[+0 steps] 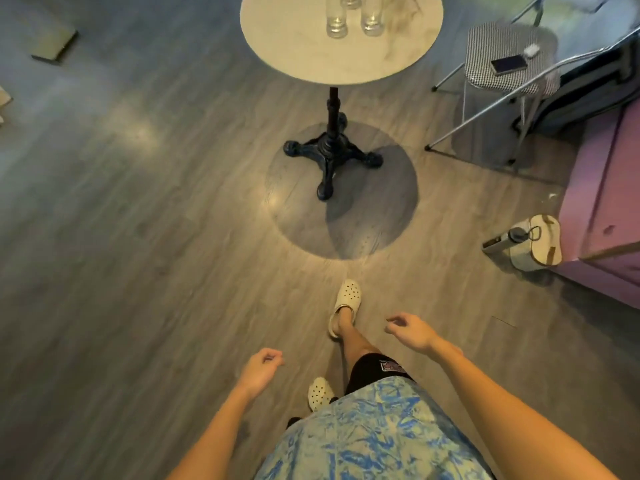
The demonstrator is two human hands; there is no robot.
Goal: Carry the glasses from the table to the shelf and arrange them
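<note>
1. Three clear glasses stand upright on the round desk at the top of the view: one glass toward the left, a second glass just beside it on the right, and a third glass behind and between them, cut off by the frame edge so only its base shows.
2. The desk has a pale marbled top on a black post with a four-footed base resting on the grey wood floor.
3. The left hand hangs low in front of the body, fingers loosely curled, holding nothing, well apart from the desk.
4. The right hand is a little farther forward, fingers loosely bent and slightly spread, also empty.
5. Between the hands, a foot in a white clog is forward; a second clog sits closer to the body.
6. To the right of the desk stands a folding chair with a checked seat; a phone lies on it, beside what may be a small white case, too blurred to be sure.
7. A pale bag rests on the floor against a pink cabinet.
</note>
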